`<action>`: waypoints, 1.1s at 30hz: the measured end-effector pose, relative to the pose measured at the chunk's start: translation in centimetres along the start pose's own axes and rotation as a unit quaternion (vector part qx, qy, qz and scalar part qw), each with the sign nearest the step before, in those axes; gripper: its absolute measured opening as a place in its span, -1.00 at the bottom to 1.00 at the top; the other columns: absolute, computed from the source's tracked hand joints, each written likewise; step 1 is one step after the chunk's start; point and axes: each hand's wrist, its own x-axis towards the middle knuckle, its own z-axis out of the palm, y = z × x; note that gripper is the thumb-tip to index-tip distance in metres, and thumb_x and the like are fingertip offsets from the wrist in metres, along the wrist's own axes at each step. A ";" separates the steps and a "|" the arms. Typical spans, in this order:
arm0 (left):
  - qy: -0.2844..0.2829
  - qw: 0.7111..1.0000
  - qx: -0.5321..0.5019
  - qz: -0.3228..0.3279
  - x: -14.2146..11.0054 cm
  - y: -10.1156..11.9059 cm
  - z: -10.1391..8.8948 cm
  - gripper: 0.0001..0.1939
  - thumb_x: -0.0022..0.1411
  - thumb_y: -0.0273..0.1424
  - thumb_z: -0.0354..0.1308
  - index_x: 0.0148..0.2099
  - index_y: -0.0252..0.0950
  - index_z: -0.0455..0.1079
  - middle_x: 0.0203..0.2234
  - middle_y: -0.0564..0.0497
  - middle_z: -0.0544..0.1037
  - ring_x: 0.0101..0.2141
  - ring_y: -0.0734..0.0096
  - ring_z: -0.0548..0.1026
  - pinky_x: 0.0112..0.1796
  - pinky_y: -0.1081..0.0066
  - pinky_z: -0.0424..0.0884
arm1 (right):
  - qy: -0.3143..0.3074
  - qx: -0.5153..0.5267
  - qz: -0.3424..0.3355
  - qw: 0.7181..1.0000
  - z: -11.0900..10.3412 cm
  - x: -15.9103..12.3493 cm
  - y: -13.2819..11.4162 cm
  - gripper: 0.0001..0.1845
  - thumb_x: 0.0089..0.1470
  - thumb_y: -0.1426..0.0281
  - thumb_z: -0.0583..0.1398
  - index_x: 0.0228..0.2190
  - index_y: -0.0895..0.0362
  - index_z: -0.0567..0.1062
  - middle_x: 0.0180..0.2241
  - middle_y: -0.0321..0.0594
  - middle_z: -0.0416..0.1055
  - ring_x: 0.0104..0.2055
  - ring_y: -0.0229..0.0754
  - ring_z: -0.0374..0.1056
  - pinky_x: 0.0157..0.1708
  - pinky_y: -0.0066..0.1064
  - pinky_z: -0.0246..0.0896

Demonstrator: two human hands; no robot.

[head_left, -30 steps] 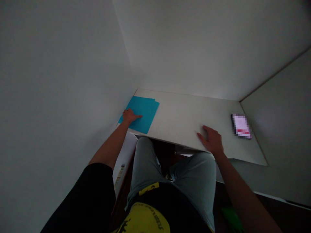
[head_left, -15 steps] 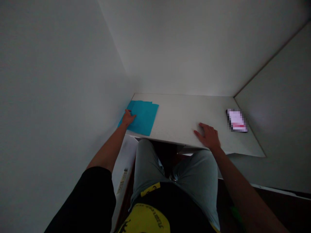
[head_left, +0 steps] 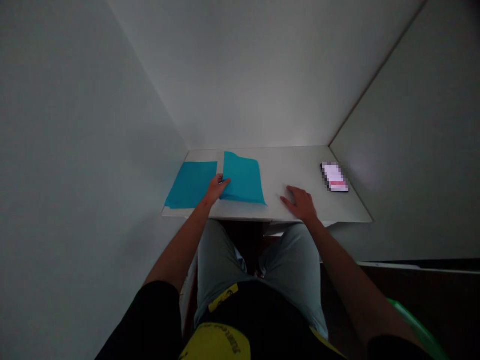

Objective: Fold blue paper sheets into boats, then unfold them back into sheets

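1. Two sheets of blue paper now lie side by side near the left end of the white tabletop. The left blue paper sheet lies flat beside the wall, and the right blue paper sheet sits just to its right, across a narrow bare strip.
2. What has just changed: in the earlier views the blue sheets lay together as one overlapping pile, and now they are separated.
3. The left hand is at the lower left edge of the right sheet, over the strip between the sheets. Its fingers are partly curled and touch the paper, but I cannot tell whether they are pinching it.
4. The right hand rests on the bare tabletop near the front edge, fingers loosely spread, holding nothing.
5. Further right, a smartphone lies screen up near the back corner, its display blurred out.
6. White walls enclose the table on three sides. Below its edge are the person's grey-green shorts and yellow-and-black top, and a green object shows at the lower right.
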 end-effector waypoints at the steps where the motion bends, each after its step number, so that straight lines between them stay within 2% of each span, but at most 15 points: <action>1: -0.005 1.000 -0.015 -0.009 -0.5 -0.2 1.4 -0.67 0.38 -0.38 0.25 0.15 -0.29 0.45 0.11 -0.23 0.65 0.07 0.19 0.64 0.09 0.20 0.58 | -0.001 0.003 0.002 1.000 -0.1 0.0 0.0 -0.32 0.40 -0.10 0.07 0.26 0.10 0.45 0.23 0.09 0.53 0.25 0.23 0.42 0.25 0.12 0.29; 4: -0.045 0.999 -0.020 -0.014 -2.0 -1.0 5.2 -0.47 0.31 -0.43 0.32 0.29 -0.29 0.33 0.07 -0.21 0.67 -0.05 0.26 0.68 0.03 0.23 0.60 | -0.005 0.022 0.005 1.000 -0.3 0.1 0.0 -0.29 0.41 -0.13 0.05 0.26 0.12 0.46 0.22 0.10 0.54 0.25 0.24 0.44 0.26 0.13 0.29; 7: -0.071 0.997 -0.019 0.021 -3.4 -1.3 7.5 -0.23 0.31 -0.37 0.36 0.46 -0.20 0.16 0.05 -0.14 0.69 -0.16 0.31 0.70 -0.02 0.26 0.60 | -0.008 0.038 0.016 0.999 -0.4 0.2 -0.1 -0.26 0.38 -0.16 0.07 0.26 0.13 0.46 0.20 0.12 0.55 0.23 0.27 0.45 0.25 0.13 0.30; 9: -0.081 0.996 -0.013 0.042 -4.1 -1.1 8.4 -0.22 0.33 -0.30 0.35 0.50 -0.12 0.16 0.06 -0.09 0.69 -0.15 0.28 0.69 -0.03 0.25 0.60 | -0.006 0.049 0.028 0.998 -0.5 0.2 0.0 -0.25 0.36 -0.15 0.11 0.27 0.14 0.45 0.20 0.12 0.55 0.23 0.28 0.45 0.25 0.14 0.29; 10: -0.087 0.995 0.000 0.051 -4.4 -1.0 8.7 -0.29 0.34 -0.27 0.34 0.46 -0.11 0.24 0.05 -0.08 0.69 -0.12 0.25 0.69 -0.02 0.24 0.60 | -0.003 0.060 0.031 0.998 -0.5 0.2 0.0 -0.26 0.36 -0.13 0.12 0.28 0.14 0.44 0.19 0.11 0.56 0.22 0.27 0.45 0.26 0.14 0.29; 12: -0.094 0.993 0.034 0.066 -4.8 -0.6 9.0 -0.50 0.37 -0.25 0.30 0.31 -0.13 0.46 0.00 -0.06 0.70 -0.08 0.20 0.66 0.03 0.20 0.58 | 0.001 0.097 0.032 0.995 -0.7 0.2 0.3 -0.27 0.35 -0.07 0.15 0.33 0.11 0.40 0.14 0.06 0.59 0.18 0.22 0.49 0.24 0.13 0.32; 14: -0.099 0.991 0.049 0.073 -5.0 -0.3 9.0 -0.63 0.39 -0.27 0.27 0.20 -0.14 0.57 0.01 -0.05 0.70 -0.04 0.19 0.64 0.07 0.20 0.56 | -0.003 0.150 0.031 0.988 -0.9 0.1 0.7 -0.25 0.33 -0.03 0.18 0.38 0.08 0.34 0.03 -0.02 0.64 0.06 0.14 0.55 0.17 0.06 0.39; 16: -0.111 0.991 0.031 0.073 -5.1 -0.2 8.9 -0.62 0.38 -0.29 0.27 0.21 -0.16 0.57 0.04 -0.04 0.69 -0.03 0.20 0.63 0.07 0.23 0.55 | -0.017 0.200 0.034 0.979 -0.9 0.1 1.0 -0.25 0.31 0.00 0.21 0.40 0.03 0.33 -0.05 -0.12 0.65 -0.05 0.06 0.58 0.09 -0.03 0.46; 20: -0.120 0.990 -0.016 0.077 -4.9 -0.4 8.6 -0.59 0.41 -0.28 0.24 0.24 -0.23 0.56 0.03 -0.07 0.69 -0.06 0.24 0.61 0.02 0.28 0.54 | -0.031 0.261 0.054 0.963 -0.3 0.6 0.9 -0.36 0.29 -0.02 0.20 0.25 0.03 0.51 -0.09 -0.14 0.62 -0.09 0.00 0.55 0.01 -0.10 0.49; 25: -0.087 0.991 -0.042 0.089 -4.2 -1.3 8.4 -0.66 0.40 -0.24 0.25 0.14 -0.24 0.62 -0.18 -0.04 0.67 -0.24 0.30 0.54 -0.17 0.33 0.50 | -0.033 0.360 0.069 0.930 0.6 1.2 0.2 -0.37 0.18 -0.09 0.28 0.10 0.06 0.62 -0.23 -0.19 0.54 -0.21 -0.06 0.44 -0.12 -0.17 0.45; 29: -0.074 0.988 -0.094 0.101 -3.9 -2.0 8.0 -0.57 0.35 -0.11 0.33 0.13 -0.25 0.61 -0.29 -0.02 0.62 -0.35 0.35 0.48 -0.31 0.37 0.43 | -0.003 0.430 0.085 0.899 0.3 1.0 0.3 -0.42 0.12 -0.05 0.36 0.04 0.05 0.62 -0.28 -0.24 0.49 -0.25 -0.11 0.40 -0.15 -0.21 0.42; 33: -0.082 0.985 -0.113 0.098 -4.0 -2.3 7.9 -0.49 0.32 -0.05 0.35 0.16 -0.27 0.59 -0.41 0.02 0.55 -0.41 0.37 0.43 -0.37 0.39 0.39 | -0.017 0.424 0.087 0.901 -0.1 0.7 0.5 -0.39 0.10 -0.05 0.36 0.07 0.04 0.61 -0.27 -0.23 0.51 -0.26 -0.10 0.39 -0.15 -0.19 0.42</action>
